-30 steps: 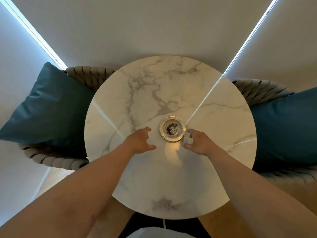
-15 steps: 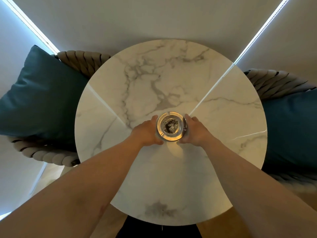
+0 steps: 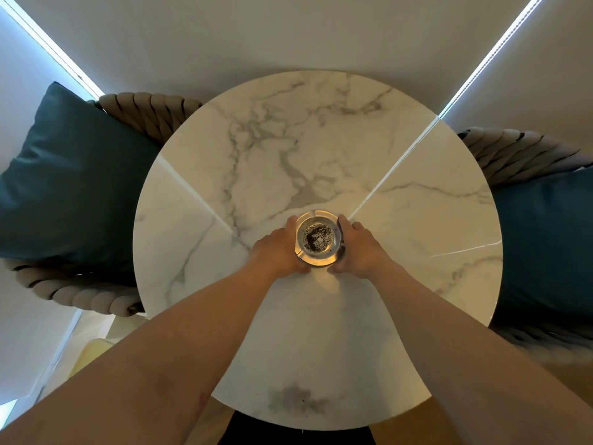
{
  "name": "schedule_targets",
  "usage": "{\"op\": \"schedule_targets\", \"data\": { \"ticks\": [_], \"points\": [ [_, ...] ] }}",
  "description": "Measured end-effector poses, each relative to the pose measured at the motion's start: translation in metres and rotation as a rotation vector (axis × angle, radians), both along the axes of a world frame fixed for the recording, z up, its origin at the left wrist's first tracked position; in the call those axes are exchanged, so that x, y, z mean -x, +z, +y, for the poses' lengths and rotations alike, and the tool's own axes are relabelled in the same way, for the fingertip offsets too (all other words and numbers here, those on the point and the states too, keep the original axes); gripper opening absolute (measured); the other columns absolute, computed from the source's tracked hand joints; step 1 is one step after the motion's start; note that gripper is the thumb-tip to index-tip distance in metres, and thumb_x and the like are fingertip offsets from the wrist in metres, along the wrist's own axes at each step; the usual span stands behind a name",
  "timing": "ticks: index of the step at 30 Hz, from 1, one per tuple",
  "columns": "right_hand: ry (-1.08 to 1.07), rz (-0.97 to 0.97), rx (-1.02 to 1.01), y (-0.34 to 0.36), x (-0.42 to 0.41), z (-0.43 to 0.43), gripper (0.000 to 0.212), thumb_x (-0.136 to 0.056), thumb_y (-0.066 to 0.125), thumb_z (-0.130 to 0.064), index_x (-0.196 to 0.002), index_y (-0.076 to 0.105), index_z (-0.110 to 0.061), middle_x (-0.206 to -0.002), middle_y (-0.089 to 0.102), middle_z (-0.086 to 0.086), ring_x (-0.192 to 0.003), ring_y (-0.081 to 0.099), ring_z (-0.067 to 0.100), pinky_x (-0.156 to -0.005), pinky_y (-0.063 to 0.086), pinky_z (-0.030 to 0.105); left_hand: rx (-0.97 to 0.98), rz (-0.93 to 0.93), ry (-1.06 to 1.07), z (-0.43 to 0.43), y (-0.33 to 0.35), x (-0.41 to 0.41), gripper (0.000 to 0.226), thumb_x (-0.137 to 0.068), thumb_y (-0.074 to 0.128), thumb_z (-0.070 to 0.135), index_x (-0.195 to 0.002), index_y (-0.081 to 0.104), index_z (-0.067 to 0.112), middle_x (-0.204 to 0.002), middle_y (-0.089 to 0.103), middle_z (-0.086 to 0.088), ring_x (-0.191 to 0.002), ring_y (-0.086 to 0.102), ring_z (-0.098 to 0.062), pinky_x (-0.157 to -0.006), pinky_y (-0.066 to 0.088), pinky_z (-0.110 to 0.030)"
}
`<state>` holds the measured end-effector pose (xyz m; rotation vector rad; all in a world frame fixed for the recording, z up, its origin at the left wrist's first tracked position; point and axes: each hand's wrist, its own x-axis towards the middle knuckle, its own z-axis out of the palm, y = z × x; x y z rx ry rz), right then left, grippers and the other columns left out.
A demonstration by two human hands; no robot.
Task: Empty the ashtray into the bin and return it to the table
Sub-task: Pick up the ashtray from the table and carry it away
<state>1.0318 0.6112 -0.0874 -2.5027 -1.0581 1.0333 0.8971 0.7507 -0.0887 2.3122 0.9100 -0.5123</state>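
A round clear glass ashtray (image 3: 317, 239) with dark ash in its bowl sits near the middle of the round white marble table (image 3: 321, 149). My left hand (image 3: 277, 250) is wrapped around its left side. My right hand (image 3: 359, 248) is wrapped around its right side. Both hands grip the ashtray between them. I cannot tell whether its base touches the table. No bin shows in this view.
A woven-rope chair with a teal cushion (image 3: 73, 178) stands at the table's left. A second chair with a teal cushion (image 3: 545, 245) stands at the right. Pale blinds with bright light gaps (image 3: 494, 49) hang behind the table.
Both hands moved in from just short of the ashtray and closed on its two sides. The view has shifted slightly over the table.
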Motion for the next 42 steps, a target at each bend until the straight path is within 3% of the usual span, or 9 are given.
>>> {"op": "schedule_targets", "data": {
  "ticks": [17,26,42],
  "points": [
    [-0.053,-0.005,-0.064,0.024,0.029,-0.008,0.122,-0.056,0.093,-0.038,-0.152,0.020,-0.019,-0.128,0.047,0.011,-0.122,0.044,0.031,-0.098,0.046,0.044,0.055,-0.055,0.012,-0.003,0.030,0.025,0.096,-0.053,0.079,0.059,-0.131,0.032,0.029,-0.107,0.066,0.000,-0.097,0.065,-0.027,-0.079,0.053,-0.040],
    [-0.043,-0.007,-0.081,0.059,0.059,-0.021,0.119,-0.059,0.090,-0.033,-0.152,0.018,-0.018,-0.128,0.046,0.010,-0.121,0.045,0.029,-0.098,0.046,0.042,0.014,-0.069,-0.012,-0.015,0.070,0.055,0.089,-0.060,0.084,0.043,-0.131,0.032,0.026,-0.103,0.067,0.000,-0.094,0.066,-0.025,-0.081,0.055,-0.043],
    [0.034,-0.044,-0.095,0.081,0.111,-0.050,0.119,-0.060,0.090,-0.033,-0.152,0.016,-0.015,-0.126,0.046,0.012,-0.118,0.048,0.031,-0.097,0.046,0.040,-0.014,-0.083,-0.007,-0.045,0.089,0.115,0.092,-0.060,0.087,0.045,-0.131,0.033,0.026,-0.105,0.067,-0.001,-0.094,0.066,-0.025,-0.082,0.055,-0.043]
  ]
}}
